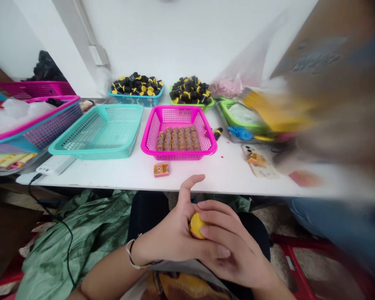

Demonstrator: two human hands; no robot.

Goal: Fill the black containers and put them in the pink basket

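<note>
Left hand (171, 235), right hand (231, 250) together, clamped on yellow round piece (195, 225); orange box (161, 170) ahead on worktop (237, 183), label unreadable.

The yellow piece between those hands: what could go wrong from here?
The yellow piece is held by the left hand and right hand out past the white table, so a slip might lose it in the green plastic sheet below. The small orange box near the table's edge could get knocked off.
</note>
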